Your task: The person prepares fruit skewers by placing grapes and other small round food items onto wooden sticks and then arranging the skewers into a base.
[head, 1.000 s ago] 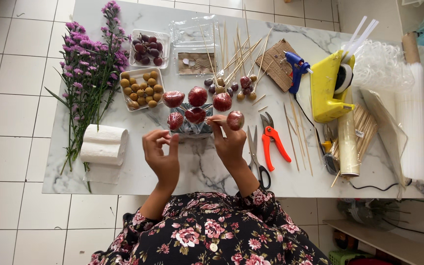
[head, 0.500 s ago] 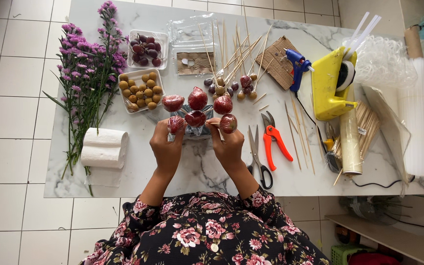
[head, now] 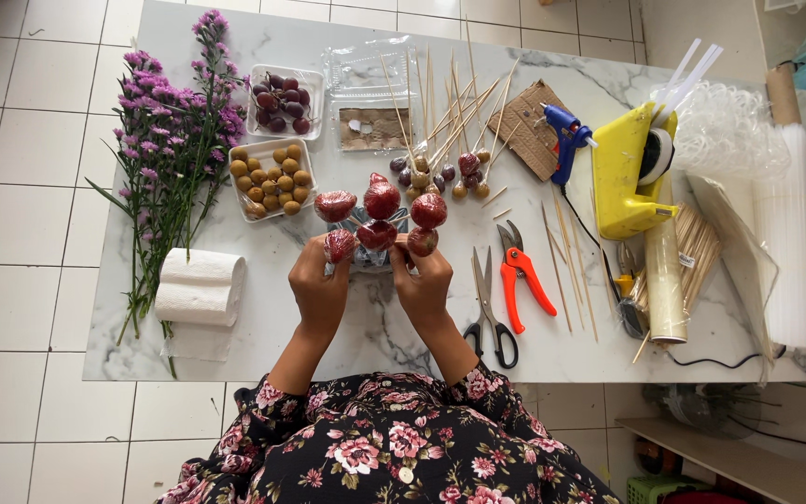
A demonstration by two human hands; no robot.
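Both my hands hold up a cluster of wrapped red strawberries (head: pixel 380 201) on sticks over the marble table (head: pixel 263 317). My left hand (head: pixel 321 285) grips the left side, fingers around a wrapped strawberry (head: pixel 339 245). My right hand (head: pixel 422 280) grips the right side, touching another wrapped strawberry (head: pixel 422 241). Three more wrapped strawberries fan out above the fingers, with clear wrap bunched between them.
Purple flowers (head: pixel 174 140) lie at the left beside a white paper roll (head: pixel 200 287). Trays of dark grapes (head: pixel 282 101) and yellow fruits (head: pixel 272 179), skewers (head: pixel 450 121), scissors (head: pixel 492 308), orange pruners (head: pixel 520 271), a blue glue gun (head: pixel 566 135) and a yellow tape dispenser (head: pixel 632 173) stand further back and right.
The hands have drawn closer together, pulling the two lower strawberries in toward the bunch. The whole cluster sits tighter than before.
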